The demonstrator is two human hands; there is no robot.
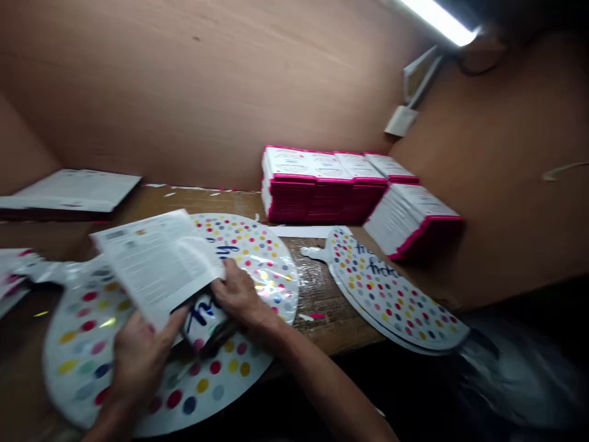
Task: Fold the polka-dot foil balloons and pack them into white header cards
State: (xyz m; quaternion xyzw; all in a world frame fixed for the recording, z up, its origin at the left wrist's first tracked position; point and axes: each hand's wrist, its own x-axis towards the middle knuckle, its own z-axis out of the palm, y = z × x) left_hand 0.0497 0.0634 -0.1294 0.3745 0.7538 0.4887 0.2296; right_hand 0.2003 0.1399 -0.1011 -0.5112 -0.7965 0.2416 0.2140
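Note:
My left hand (pixel 140 356) grips the lower edge of a white printed card sleeve (pixel 159 261), fingers closed on it. My right hand (pixel 239 298) is closed on a folded white foil balloon with coloured dots and blue writing (pixel 202 319), whose end sits at the sleeve's open mouth. Both hands work above a flat round dotted foil balloon (pixel 197 374) lying on the wooden table (pixel 322 307).
A pile of folded dotted balloons (pixel 391 298) lies at the right, overhanging the table edge. Stacks of pink-edged white card sleeves (pixel 331 184) stand against the back wall. More flat sleeves (pixel 73 191) lie at the far left. A lamp (pixel 442 21) shines top right.

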